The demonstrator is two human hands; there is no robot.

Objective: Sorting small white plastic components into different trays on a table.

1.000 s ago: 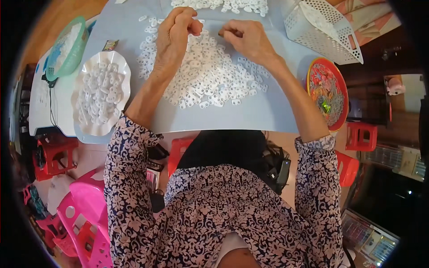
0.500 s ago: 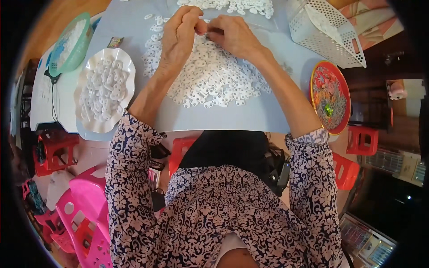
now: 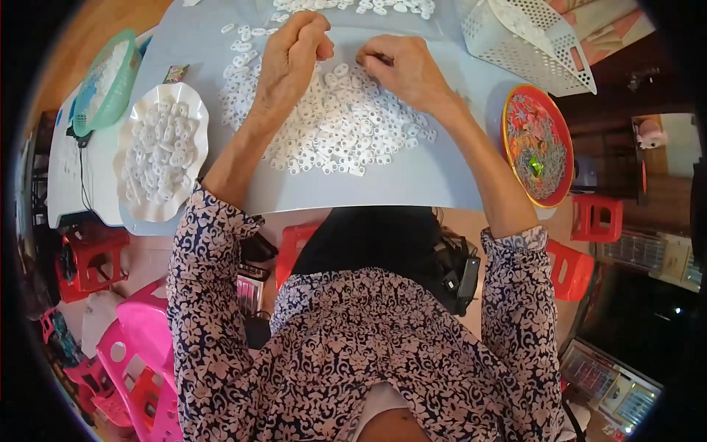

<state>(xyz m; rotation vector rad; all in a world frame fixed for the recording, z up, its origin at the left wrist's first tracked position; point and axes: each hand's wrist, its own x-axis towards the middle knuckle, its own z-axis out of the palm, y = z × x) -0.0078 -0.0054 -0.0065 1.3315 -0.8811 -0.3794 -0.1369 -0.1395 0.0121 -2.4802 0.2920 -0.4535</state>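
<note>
Small white oval plastic pieces with holes (image 3: 339, 121) lie in a wide heap on the pale blue-grey tabletop (image 3: 361, 193). My left hand (image 3: 294, 55) is above the heap's left side, its fingers curled closed; what they hold, if anything, is hidden. To the right, over the heap's far right edge, my right hand (image 3: 405, 68) has thumb and fingers pinched together, and I cannot make out anything between them. A gap separates the two hands. Left of the heap is a white wavy-rimmed plate (image 3: 202, 125) full of similar pieces. A red bowl (image 3: 563, 136) with thin grey metal bits stands at the right.
A white perforated basket (image 3: 508, 57) stands far right, a green basket (image 3: 125, 81) far left. A small wrapper (image 3: 176, 74) lies beyond the plate. More white pieces (image 3: 387, 6) are at the far edge of view. Below are red stools (image 3: 596, 219) and a pink chair (image 3: 151, 317).
My right hand has moved right and slightly nearer, away from my left hand, which it was beside before. My left hand stays curled in about the same place. The view has shifted slightly.
</note>
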